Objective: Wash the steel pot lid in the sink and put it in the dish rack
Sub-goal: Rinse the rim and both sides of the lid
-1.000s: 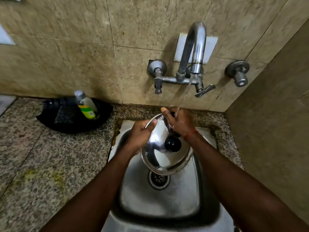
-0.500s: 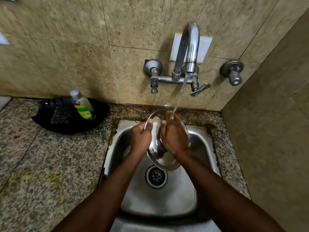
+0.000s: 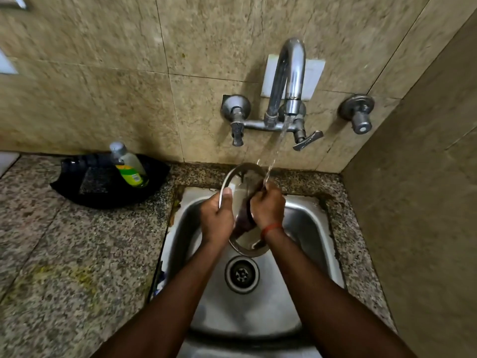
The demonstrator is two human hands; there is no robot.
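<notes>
Centrally, left hand (image 3: 217, 220) clamped on rim of steel pot lid (image 3: 241, 187), right hand (image 3: 267, 208) closed against its face. Held tilted above sink (image 3: 317, 228), under tap (image 3: 289, 81) stream. Probably rigid, light, wet-slippery; best gripped at rim or knob.

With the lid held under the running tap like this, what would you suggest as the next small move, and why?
Probably turn the steel pot lid a little in the left hand so the water stream sweeps its face. The stream now strikes only near the top edge by the right hand, over the sink.
</notes>
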